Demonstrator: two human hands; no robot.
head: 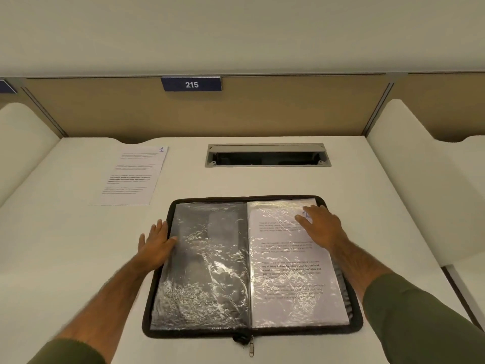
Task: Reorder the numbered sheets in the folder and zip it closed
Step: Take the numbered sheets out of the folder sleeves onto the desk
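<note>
Left grip (154, 245), fingers straight, flat on left edge of open zip folder (357, 321), centre of table (78, 245). Right grip (319, 227), fingers spread, pressing sleeved sheet (288, 271) in right half, partly covering handwritten number. Loose sheet (133, 174) "1" far left. Plaque (191, 84) "215" behind.

The zip folder (196, 333) has a black fabric border and a silver zipper pull (251, 349). Its left plastic sleeve (207, 258) is clear, crinkled with white glare over dark grey backing. The right-hand sheet (288, 285) is white with black print and a blue handwritten mark. Toward the far left corner of the off-white tabletop (78, 245), the loose sheet (131, 177) is white with black text and a blue 1. The sign (191, 84) is navy with white 215, the partition (236, 114) tan, and the shirt sleeve (420, 311) olive green.
</note>
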